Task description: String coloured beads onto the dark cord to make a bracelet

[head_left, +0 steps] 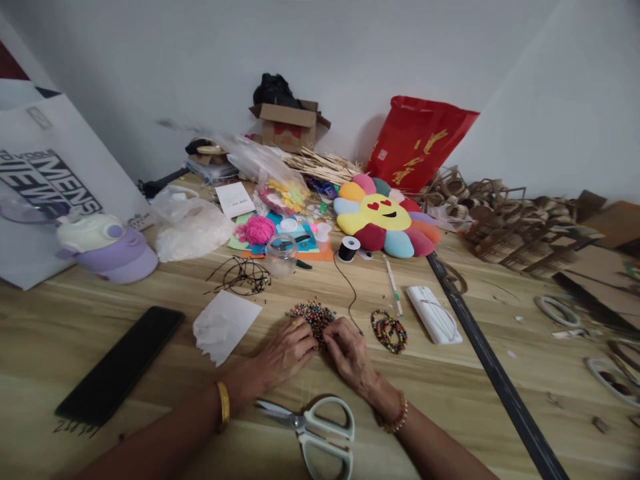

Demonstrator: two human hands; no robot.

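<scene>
"Since I'm using the bead pile as datum, where is it, and what are the hands doing?"

"On the wooden table: loose multicoloured beads, heaped at the fingertips. Left hand at the pile's near left edge, right hand at its near right edge. Both touch it."

"Finger state?"

"Left: fingers side by side, slightly bent, tips at the beads. Right: fingers curled, thumb tucked in toward them. Can't tell if either has a bead pinched; tips partly hidden."

"Right of the pile?"

"Beaded bracelets, lying overlapped, just past the right hand. Farther right, a white block with a cable on it. Pen beyond and right."

"Left?"

"White paper, ragged on one side, near. Dark flat slab on that side too, well apart."

"Near side?"

"Scissors, blades pointing left."

"Far side?"

"Thread spool beyond and slightly right, black cord running from it down to near the right hand. Glass jar beyond and slightly left; black cord tangle farther left. Flower cushion well beyond, to the right."
</scene>
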